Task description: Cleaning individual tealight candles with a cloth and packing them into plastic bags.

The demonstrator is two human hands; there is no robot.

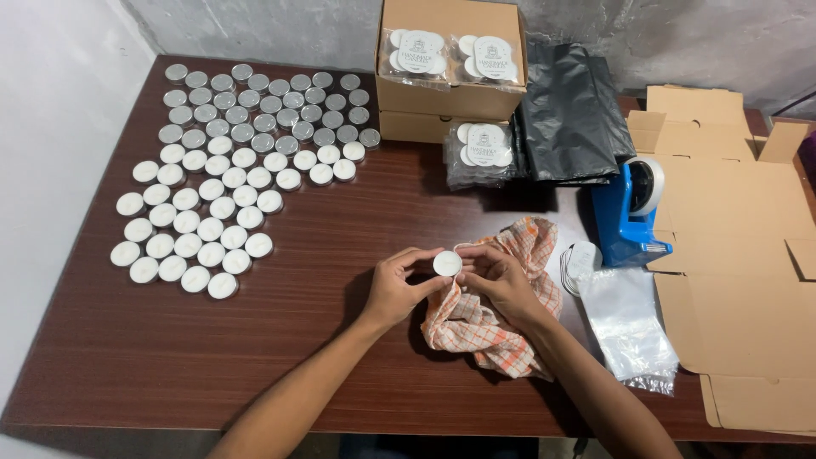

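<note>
**Candle held over the cloth, with little grip to spare**

Fingertips of both hands share one small white tealight candle (pixel 447 264), and this is the weak point of the moment. The left hand (pixel 398 289) is partly closed, thumb and forefinger pinching the left edge of the candle. The right hand (pixel 501 285) is curled in the same way and touches the right edge, while it also rests on the orange checked cloth (pixel 493 319) that lies bunched under it. The candle is in the air between the two hands, just above the cloth and the brown table (pixel 340 340).

In my judgement the candle could slip, because it is held only at its thin rim; it would then fall on the cloth or roll on the table. A hard squeeze could dent the thin metal cup or mark the wax.

Far to the left of the left hand stand the rows of tealights (pixel 229 178), close to each other; a rolling candle or a wide elbow move could disturb them. Just right of the right hand lie the clear plastic bags (pixel 629 327) and the blue tape dispenser (pixel 629 212); a pull on the cloth could drag the bags. Beyond the hands are cardboard boxes (pixel 450 72).
</note>
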